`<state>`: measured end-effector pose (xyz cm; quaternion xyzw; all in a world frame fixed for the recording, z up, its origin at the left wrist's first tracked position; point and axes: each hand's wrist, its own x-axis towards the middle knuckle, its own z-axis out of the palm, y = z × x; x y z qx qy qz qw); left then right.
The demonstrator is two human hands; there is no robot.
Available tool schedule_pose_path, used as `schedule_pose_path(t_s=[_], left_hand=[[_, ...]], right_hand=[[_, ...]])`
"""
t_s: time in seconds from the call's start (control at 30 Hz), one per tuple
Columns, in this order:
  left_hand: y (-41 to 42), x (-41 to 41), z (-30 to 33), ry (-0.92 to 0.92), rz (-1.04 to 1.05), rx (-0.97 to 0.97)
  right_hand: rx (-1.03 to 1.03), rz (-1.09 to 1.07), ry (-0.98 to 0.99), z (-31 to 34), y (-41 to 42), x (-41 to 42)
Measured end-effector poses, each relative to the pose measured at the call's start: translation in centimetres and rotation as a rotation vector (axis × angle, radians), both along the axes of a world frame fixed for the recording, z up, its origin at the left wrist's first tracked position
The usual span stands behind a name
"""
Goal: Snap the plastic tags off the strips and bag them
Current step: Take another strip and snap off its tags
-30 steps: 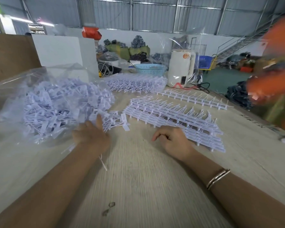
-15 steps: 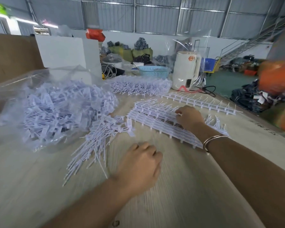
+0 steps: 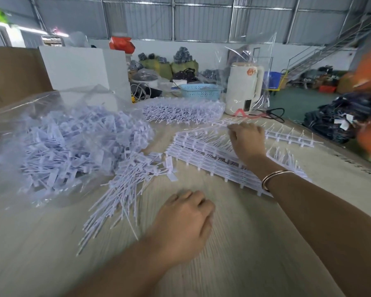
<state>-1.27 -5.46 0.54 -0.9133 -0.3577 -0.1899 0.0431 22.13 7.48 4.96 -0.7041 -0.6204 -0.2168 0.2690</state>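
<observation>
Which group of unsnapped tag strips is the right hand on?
The right hand is on the near stack of strips at table centre, not the single strip behind or the bagged strips.

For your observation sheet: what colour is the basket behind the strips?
Light blue, with a lattice-patterned wall; the basket shows best in the head view.
</observation>
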Motion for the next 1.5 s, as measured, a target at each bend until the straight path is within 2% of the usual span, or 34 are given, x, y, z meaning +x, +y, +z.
schedule_pose_path(t_s=[0.1,0.2,0.27,0.47,0.6,0.67,0.77,0.87,0.97,1.03,1.1,1.17,1.2,1.27,1.3,1.33,1.4,1.43,1.5], left_hand=[[0.7,-0.1,0.2,-0.15,-0.028,-0.152],[1.8,0.5,0.8,-0.359,-0.028,-0.482],[2.9,1.1,1.7,-0.449,-0.027,-0.661],[7.9,3.6,4.7,-0.623,0.103,-0.747],[10.4,5.1,4.8,-0.725,0.138,-0.867],[11.6,5.4,4.6,-0.605,0.186,-0.788],[13.3,5.3,4.0,-0.148,0.305,-0.439],[14.9,5.1,3.6,0.089,0.421,-0.224],[16.3,5.1,3.0,0.188,0.443,-0.171],[16.8,5.3,2.7,0.239,0.403,-0.228],[17.1,5.0,2.8,0.275,0.36,-0.271],[16.9,4.3,3.5,0.325,0.336,-0.21],[16.6,4.0,3.9,0.296,0.324,-0.151],[15.3,3.9,4.7,0.049,0.262,-0.092],[14.2,4.0,5.1,-0.129,0.212,-0.15],[12.9,4.1,5.5,-0.314,0.149,-0.304],[9.3,3.9,6.0,-0.572,-0.035,-0.738],[7.3,3.7,6.0,-0.58,-0.103,-0.886],[3.6,3.0,5.6,-0.482,-0.203,-1.029]], right_hand=[[0.161,0.067,-0.074,2.1,-0.7,-0.2],[0.15,0.105,-0.171,4.1,-1.5,-0.2],[0.105,0.139,-0.143,5.0,-2.0,-0.3],[-0.083,0.148,-0.035,5.2,-3.5,-0.8],[-0.088,0.23,0.065,5.0,-4.8,-2.0],[-0.107,0.293,0.066,4.9,-5.7,-2.7],[-0.187,0.348,0.083,4.7,-6.8,-3.6],[-0.254,0.352,0.12,4.4,-7.3,-3.7],[-0.217,0.352,0.119,4.0,-7.4,-3.4],[-0.113,0.328,0.123,4.3,-7.2,-3.1],[0.01,0.306,0.226,5.1,-6.9,-2.6],[0.069,0.28,0.337,6.2,-6.5,-2.1],[0.061,0.268,0.362,6.6,-6.5,-2.0],[0.009,0.284,0.39,7.0,-6.7,-2.0],[-0.029,0.311,0.405,7.0,-7.0,-2.2],[-0.081,0.338,0.404,6.9,-7.3,-2.4],[-0.237,0.361,0.37,6.8,-7.7,-3.0],[-0.312,0.367,0.385,6.8,-7.9,-3.4],[-0.356,0.375,0.489,6.8,-8.3,-4.6]])
